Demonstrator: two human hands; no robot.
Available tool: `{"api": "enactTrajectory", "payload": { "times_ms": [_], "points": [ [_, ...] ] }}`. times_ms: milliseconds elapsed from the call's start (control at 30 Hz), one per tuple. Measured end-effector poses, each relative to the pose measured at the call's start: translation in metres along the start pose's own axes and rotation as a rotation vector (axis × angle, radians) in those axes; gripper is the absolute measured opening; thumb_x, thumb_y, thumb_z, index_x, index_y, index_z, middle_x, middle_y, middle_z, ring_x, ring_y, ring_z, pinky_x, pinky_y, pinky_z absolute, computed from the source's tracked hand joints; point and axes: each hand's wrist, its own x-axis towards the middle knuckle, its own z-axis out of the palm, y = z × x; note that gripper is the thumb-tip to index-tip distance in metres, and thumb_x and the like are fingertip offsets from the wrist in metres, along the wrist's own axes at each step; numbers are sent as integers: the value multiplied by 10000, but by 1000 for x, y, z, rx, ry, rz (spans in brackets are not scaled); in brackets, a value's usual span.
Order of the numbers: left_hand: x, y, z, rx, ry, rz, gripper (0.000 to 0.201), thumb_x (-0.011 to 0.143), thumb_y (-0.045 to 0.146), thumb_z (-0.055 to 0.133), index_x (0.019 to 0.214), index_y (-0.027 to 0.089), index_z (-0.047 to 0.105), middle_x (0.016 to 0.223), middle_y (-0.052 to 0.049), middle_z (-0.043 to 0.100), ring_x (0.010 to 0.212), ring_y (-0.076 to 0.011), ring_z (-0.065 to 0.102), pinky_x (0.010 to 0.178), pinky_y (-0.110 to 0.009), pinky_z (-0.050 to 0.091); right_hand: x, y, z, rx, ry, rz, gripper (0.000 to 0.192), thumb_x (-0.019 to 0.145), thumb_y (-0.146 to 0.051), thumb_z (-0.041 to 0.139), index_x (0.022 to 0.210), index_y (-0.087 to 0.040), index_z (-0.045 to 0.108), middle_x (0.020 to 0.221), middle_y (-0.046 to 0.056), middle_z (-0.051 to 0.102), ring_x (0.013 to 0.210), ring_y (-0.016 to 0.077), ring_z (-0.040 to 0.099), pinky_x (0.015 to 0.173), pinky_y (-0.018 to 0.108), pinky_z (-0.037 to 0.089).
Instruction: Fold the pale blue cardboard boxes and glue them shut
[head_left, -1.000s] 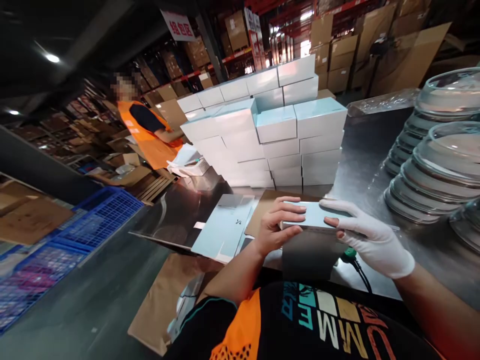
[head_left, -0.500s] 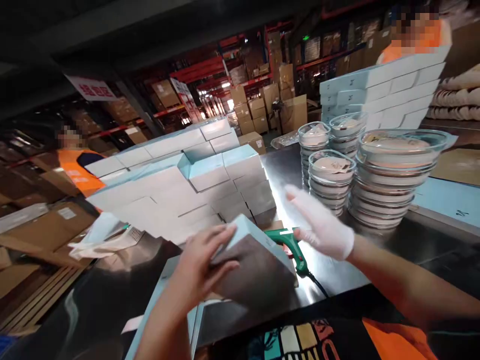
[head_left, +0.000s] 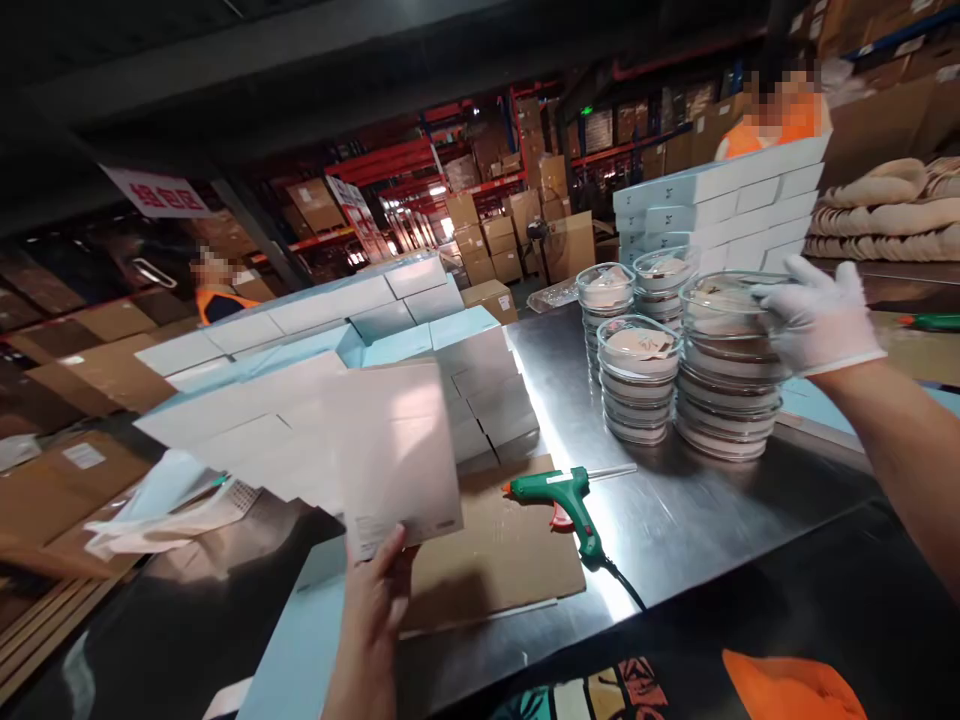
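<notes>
My bare left hand (head_left: pixel 382 590) grips a flat white cardboard box (head_left: pixel 397 450) by its lower edge, thumb in front, holding it up before the box stack. Small print runs along the bottom of its face. My right hand (head_left: pixel 821 320), in a white glove with bare fingertips, is at the right rim of the top large glass dish (head_left: pixel 731 292) on the tall dish stack, its fingers curled over the edge. A green glue gun (head_left: pixel 555 487) with a clear glue stick in its back lies partly on a brown cardboard sheet (head_left: pixel 487 565).
White and light-blue boxes (head_left: pixel 480 350) are piled behind the left hand. Smaller round glass dishes (head_left: pixel 637 390) stand in stacks beside the large ones. More boxes (head_left: pixel 720 210) rise at the back right, near a co-worker in an orange vest (head_left: pixel 799 118). A light-blue panel (head_left: pixel 300 630) lies at front left.
My left hand has raised the white box and tipped it upright, uncovering the cardboard sheet and glue gun. My right hand has moved from above the glue gun rightward to the large glass dishes.
</notes>
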Motion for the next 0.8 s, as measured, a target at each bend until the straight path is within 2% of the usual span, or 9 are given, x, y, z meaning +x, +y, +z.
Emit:
{"api": "enactTrajectory", "payload": {
  "times_ms": [100, 200, 333, 400, 433, 500, 567, 667, 800],
  "points": [
    [-6, -9, 2, 42, -114, 16, 901, 551, 359, 1044, 1340, 292, 615, 1187, -18, 744, 1028, -205, 706, 885, -309, 611, 9, -37, -14, -82, 56, -13, 265, 1035, -188, 601, 978, -32, 807, 1122, 246, 812, 1464, 325, 578, 1120, 568, 287],
    [-12, -19, 1, 225, -124, 97, 997, 598, 381, 1018, 1473, 290, 550, 1360, -63, 680, 1122, -251, 688, 922, -343, 608, 11, -67, -36, -85, 150, -38, 314, 1033, -242, 573, 970, -42, 807, 1136, 231, 801, 1252, 283, 688, 1027, 493, 371],
    [-18, -42, 5, 421, -116, 174, 985, 626, 372, 979, 1507, 284, 548, 1492, -89, 627, 1282, -326, 649, 1089, -435, 554, -12, -119, -57, 349, 287, -150, 260, 990, -340, 663, 927, -121, 788, 963, 144, 795, 897, 227, 712, 781, 359, 481],
    [-19, -55, 9, 439, -137, 200, 984, 607, 387, 983, 1487, 270, 559, 1491, -100, 635, 1345, -352, 625, 1156, -472, 508, -29, -152, -63, 629, 145, -337, 183, 993, -316, 662, 942, -183, 776, 929, 87, 784, 836, 214, 705, 769, 346, 517],
    [-20, -63, 11, 428, -149, 195, 994, 591, 398, 993, 1477, 267, 561, 1471, -106, 648, 1344, -358, 630, 1150, -479, 513, -37, -169, -64, 722, -9, -450, 178, 1007, -309, 643, 938, -208, 771, 917, 67, 780, 827, 212, 704, 773, 347, 532],
    [-22, -78, 13, 377, -193, 138, 1023, 544, 411, 1024, 1448, 265, 566, 1407, -116, 680, 1288, -353, 670, 1089, -464, 553, -50, -204, -63, 793, -325, -619, 220, 1037, -318, 602, 916, -225, 760, 914, 63, 773, 840, 220, 705, 779, 357, 552],
    [-25, -93, 12, 332, -254, 39, 1049, 464, 394, 1063, 1388, 265, 585, 1341, -120, 706, 1204, -333, 709, 1021, -433, 583, -60, -235, -57, 765, -469, -692, 190, 1014, -308, 625, 909, -214, 752, 925, 82, 770, 872, 240, 707, 798, 378, 570],
    [-30, -109, 6, 329, -318, -100, 1019, 377, 353, 1092, 1268, 243, 611, 1264, -123, 733, 1103, -307, 729, 966, -415, 586, -74, -261, -39, 734, -352, -713, 123, 950, -219, 659, 1014, -211, 764, 1003, 106, 777, 988, 286, 724, 892, 433, 592],
    [-29, -118, -8, 385, -335, -145, 887, 450, 391, 1075, 1178, 201, 605, 1151, -119, 745, 1102, -330, 708, 983, -467, 565, -104, -255, -3, 879, -210, -554, 393, 1033, -308, 638, 1423, -257, 657, 1392, 131, 718, 1291, 313, 694, 1108, 493, 581]
  ]
}}
